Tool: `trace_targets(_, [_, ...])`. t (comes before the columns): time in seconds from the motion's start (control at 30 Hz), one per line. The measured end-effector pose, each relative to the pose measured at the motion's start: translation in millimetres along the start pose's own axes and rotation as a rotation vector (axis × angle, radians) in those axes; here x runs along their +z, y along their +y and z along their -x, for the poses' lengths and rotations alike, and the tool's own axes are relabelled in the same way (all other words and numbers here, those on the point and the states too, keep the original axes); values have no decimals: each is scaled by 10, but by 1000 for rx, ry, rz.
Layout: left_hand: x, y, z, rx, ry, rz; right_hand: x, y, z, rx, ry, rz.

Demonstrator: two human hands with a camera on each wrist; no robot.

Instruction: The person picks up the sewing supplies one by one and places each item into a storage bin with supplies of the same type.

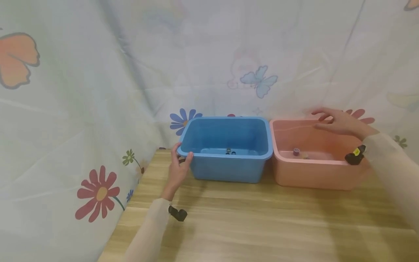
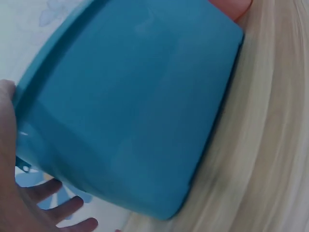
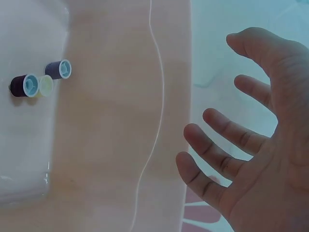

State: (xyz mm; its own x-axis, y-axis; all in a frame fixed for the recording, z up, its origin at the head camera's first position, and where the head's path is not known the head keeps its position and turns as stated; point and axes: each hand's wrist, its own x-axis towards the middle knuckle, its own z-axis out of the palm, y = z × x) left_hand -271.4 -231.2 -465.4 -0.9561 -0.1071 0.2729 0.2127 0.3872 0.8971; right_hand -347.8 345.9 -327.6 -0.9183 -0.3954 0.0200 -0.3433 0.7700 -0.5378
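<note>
My left hand [image 1: 178,171] holds the front left corner of a blue plastic bin [image 1: 229,169], thumb at the front rim and fingers along the left side. In the left wrist view the fingers [image 2: 65,210] spread beside the bin's wall [image 2: 130,106]. My right hand [image 1: 342,123] hovers over the back of a pink bin [image 1: 314,174], holding nothing. Its fingers [image 3: 207,140] are spread and slightly bent in the right wrist view. Inside the pink bin lie a dark spool of thread [image 3: 21,86], a pale yellow spool [image 3: 46,86] and a purple spool [image 3: 58,70].
Small dark items [image 1: 228,150] lie on the blue bin's floor, too small to tell apart. The bins stand side by side on a wood-grain table [image 1: 248,218]. A curtain [image 1: 209,58] printed with flowers and butterflies hangs behind and to the left.
</note>
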Motion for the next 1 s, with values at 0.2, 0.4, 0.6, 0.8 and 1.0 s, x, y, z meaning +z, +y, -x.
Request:
trace_targets(0.2, [-149, 79, -9, 30, -49, -85, 11, -181, 21, -44, -13, 28])
trace_targets(0.4, [-191, 140, -20, 94, -33, -259, 45, -260, 97, -59, 6, 64])
trace_targets(0.6, [-194, 180, 28, 250, -2, -480, 70, -427, 253, -63, 52, 100])
trace_targets(0.8, [-207, 226, 156, 341, 12, -560, 199, -521, 413, -159, 194, 306])
trace_targets(1.0, [-201, 201, 249, 427, 50, -610, 326, -590, 629, -343, 365, 451])
